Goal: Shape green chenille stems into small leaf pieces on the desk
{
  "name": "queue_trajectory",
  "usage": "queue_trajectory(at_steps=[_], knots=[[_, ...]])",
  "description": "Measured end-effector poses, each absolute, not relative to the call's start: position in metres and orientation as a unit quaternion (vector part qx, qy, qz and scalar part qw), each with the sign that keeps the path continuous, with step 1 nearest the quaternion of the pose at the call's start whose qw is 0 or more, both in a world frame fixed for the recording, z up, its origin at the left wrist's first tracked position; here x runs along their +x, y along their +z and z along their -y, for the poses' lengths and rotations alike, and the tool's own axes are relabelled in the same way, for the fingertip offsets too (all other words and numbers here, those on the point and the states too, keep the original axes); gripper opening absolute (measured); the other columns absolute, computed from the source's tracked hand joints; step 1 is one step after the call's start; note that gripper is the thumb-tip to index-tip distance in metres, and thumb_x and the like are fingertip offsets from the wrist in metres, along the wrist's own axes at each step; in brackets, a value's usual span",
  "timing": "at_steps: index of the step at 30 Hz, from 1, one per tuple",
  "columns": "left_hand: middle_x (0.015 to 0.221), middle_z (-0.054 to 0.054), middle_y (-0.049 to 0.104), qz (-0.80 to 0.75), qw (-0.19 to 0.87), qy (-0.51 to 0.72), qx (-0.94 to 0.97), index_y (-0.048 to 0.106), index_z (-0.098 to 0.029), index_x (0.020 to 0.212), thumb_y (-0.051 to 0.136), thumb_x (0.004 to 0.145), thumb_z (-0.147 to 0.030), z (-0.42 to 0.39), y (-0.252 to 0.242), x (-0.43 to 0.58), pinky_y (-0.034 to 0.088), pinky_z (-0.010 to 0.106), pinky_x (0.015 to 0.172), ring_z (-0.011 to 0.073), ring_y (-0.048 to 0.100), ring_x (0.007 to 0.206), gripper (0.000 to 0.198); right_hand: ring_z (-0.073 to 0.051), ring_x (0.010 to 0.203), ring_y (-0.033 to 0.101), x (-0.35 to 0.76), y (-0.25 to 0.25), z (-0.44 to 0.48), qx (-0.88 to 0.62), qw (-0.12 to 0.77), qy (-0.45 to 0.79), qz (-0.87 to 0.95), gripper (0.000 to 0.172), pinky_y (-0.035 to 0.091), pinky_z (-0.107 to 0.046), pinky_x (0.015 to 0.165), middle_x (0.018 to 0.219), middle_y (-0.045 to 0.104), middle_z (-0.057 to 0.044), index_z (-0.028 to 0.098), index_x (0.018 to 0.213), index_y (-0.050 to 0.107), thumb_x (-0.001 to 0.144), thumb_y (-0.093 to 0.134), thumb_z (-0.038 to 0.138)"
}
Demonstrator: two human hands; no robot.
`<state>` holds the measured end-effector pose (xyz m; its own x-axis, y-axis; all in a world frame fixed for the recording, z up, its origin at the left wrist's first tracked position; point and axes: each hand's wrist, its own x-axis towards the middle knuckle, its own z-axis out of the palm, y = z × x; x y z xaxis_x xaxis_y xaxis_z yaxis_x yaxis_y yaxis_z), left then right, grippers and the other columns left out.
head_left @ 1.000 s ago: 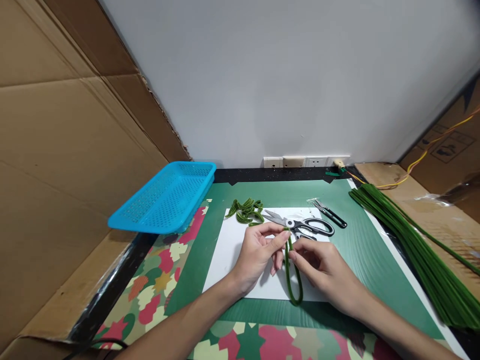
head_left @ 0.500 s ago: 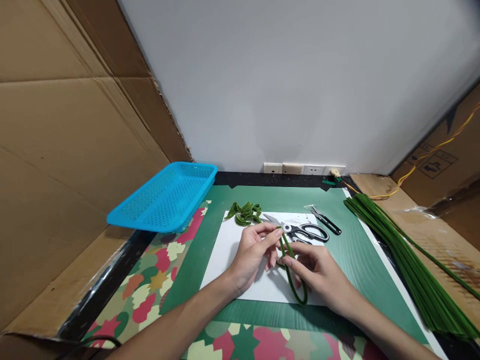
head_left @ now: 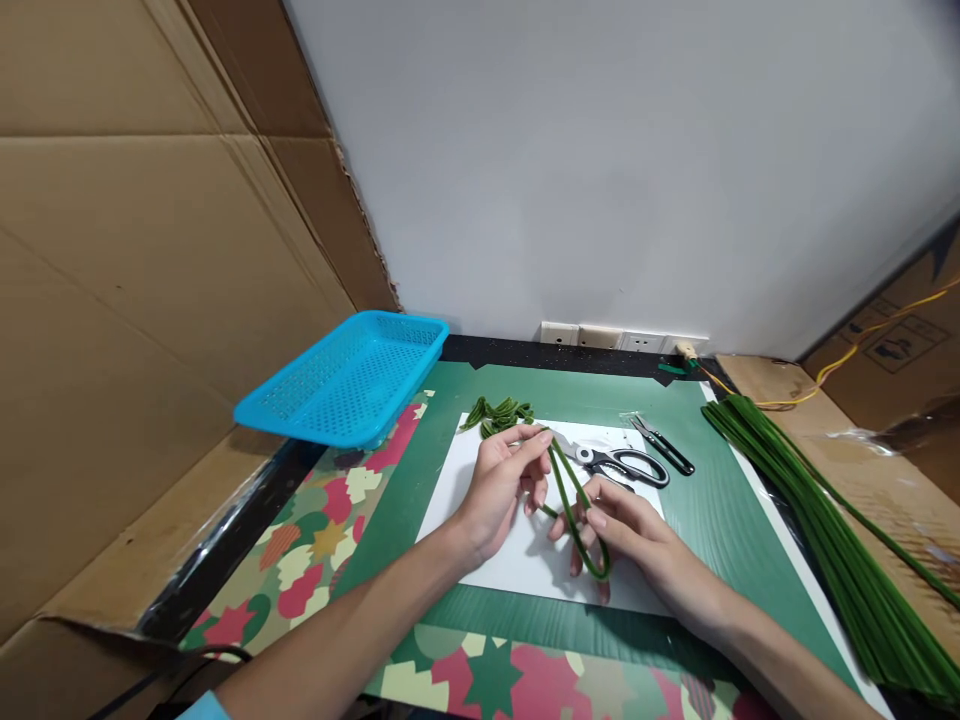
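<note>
A fuzzy green pipe cleaner (head_left: 561, 482) is bent into a long narrow loop above a white sheet (head_left: 491, 560). My left hand (head_left: 506, 485) pinches its upper end between thumb and fingers. Lower down, my right hand (head_left: 626, 525) has thumb and fingers closed on the loop's right side, with the rounded bend hanging below. A short stretch of green stem also shows between the two hands. Just beyond them lie black-and-grey scissors (head_left: 626, 466), partly covered by the loop and my hands. Behind my left hand sits a small pile of bent green pieces (head_left: 499, 414).
Small black snips (head_left: 666, 446) lie on the green mat (head_left: 720, 540), right of the scissors. A thick bundle of green pipe cleaners (head_left: 817, 530) runs along the right edge. At back left stands a blue perforated basket (head_left: 345, 385). Cardboard (head_left: 150, 300) walls the left side; sockets (head_left: 600, 338) line the wall.
The loop is drawn out narrower and straighter. My left hand has shifted slightly up and left, my right hand a little to the right. The camera view has turned slightly.
</note>
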<state>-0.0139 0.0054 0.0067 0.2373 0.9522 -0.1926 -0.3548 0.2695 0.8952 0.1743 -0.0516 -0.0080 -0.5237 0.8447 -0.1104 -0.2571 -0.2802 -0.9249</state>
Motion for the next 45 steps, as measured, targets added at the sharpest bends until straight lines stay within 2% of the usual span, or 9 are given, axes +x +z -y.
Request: queue_trajectory(at_steps=[2,6,10,13,17,21,27,34,45], knots=[[0.067,-0.006,0.058,-0.399,0.689,0.486,0.361,0.062,-0.017,0.091,0.078,0.088,-0.041,-0.008,0.006,-0.014,0.030,0.015,0.034,0.0042,0.050,0.039,0.029,-0.017,0.076,0.068,0.173,-0.011,0.050,-0.327,0.372,0.731,0.470,0.031,0.053,-0.022,0.051,0.101,0.071,-0.007,0.020,0.096,0.059,0.098,0.068,0.049],[0.073,-0.005,0.058,-0.411,0.682,0.508,0.329,0.057,-0.017,0.084,0.080,0.086,-0.039,-0.013,0.006,-0.016,0.028,0.015,0.034,0.0029,0.049,0.041,0.032,-0.012,0.056,0.062,0.174,-0.020,0.048,-0.394,0.416,0.661,0.484,0.035,0.051,-0.021,0.045,0.077,0.070,-0.003,0.019,0.089,0.058,0.094,0.073,0.049],[0.078,-0.005,0.059,-0.407,0.681,0.522,0.313,0.055,-0.017,0.087,0.080,0.086,-0.037,-0.018,0.005,-0.020,0.028,0.014,0.036,0.0021,0.050,0.044,0.032,-0.014,0.051,0.063,0.177,-0.019,0.051,-0.423,0.485,0.596,0.481,0.031,0.055,-0.024,0.047,0.069,0.069,0.001,0.021,0.108,0.059,0.096,0.073,0.045],[0.079,-0.005,0.059,-0.410,0.677,0.530,0.306,0.055,-0.018,0.089,0.080,0.086,-0.036,-0.019,0.002,-0.022,0.029,0.015,0.037,0.0028,0.051,0.046,0.031,-0.016,0.057,0.068,0.179,-0.013,0.056,-0.438,0.537,0.527,0.493,0.031,0.058,-0.026,0.053,0.072,0.071,0.001,0.023,0.120,0.058,0.098,0.071,0.040],[0.080,-0.004,0.060,-0.413,0.685,0.521,0.297,0.054,-0.017,0.088,0.080,0.085,-0.036,-0.018,0.001,-0.020,0.030,0.015,0.038,0.0033,0.053,0.048,0.032,-0.016,0.059,0.071,0.183,-0.006,0.056,-0.459,0.562,0.455,0.516,0.024,0.062,-0.026,0.060,0.075,0.075,-0.002,0.021,0.115,0.064,0.098,0.072,0.037],[0.078,-0.003,0.062,-0.416,0.690,0.513,0.297,0.053,-0.018,0.086,0.080,0.083,-0.035,-0.015,0.004,-0.018,0.031,0.016,0.038,0.0050,0.055,0.048,0.031,-0.022,0.069,0.079,0.188,-0.005,0.054,-0.479,0.578,0.416,0.513,0.028,0.068,-0.031,0.066,0.083,0.081,-0.007,0.020,0.114,0.070,0.092,0.078,0.036],[0.078,-0.002,0.066,-0.401,0.705,0.498,0.306,0.053,-0.019,0.089,0.077,0.085,-0.034,-0.011,0.003,-0.016,0.033,0.016,0.039,0.0067,0.060,0.050,0.029,-0.024,0.077,0.082,0.192,-0.003,0.050,-0.503,0.612,0.354,0.498,0.032,0.070,-0.032,0.077,0.085,0.082,-0.007,0.020,0.115,0.073,0.087,0.083,0.034],[0.081,-0.001,0.068,-0.401,0.705,0.488,0.322,0.054,-0.018,0.089,0.078,0.085,-0.034,-0.008,0.002,-0.014,0.035,0.016,0.040,0.0067,0.061,0.051,0.029,-0.026,0.074,0.082,0.197,0.002,0.044,-0.524,0.607,0.372,0.468,0.036,0.070,-0.032,0.069,0.081,0.082,-0.008,0.017,0.112,0.078,0.083,0.085,0.037],[0.085,-0.001,0.067,-0.407,0.701,0.482,0.333,0.056,-0.018,0.093,0.077,0.088,-0.038,-0.008,0.000,-0.014,0.038,0.016,0.040,0.0067,0.063,0.051,0.030,-0.027,0.070,0.081,0.200,0.002,0.045,-0.549,0.591,0.344,0.482,0.038,0.071,-0.038,0.067,0.083,0.083,-0.010,0.017,0.110,0.081,0.082,0.086,0.043]])
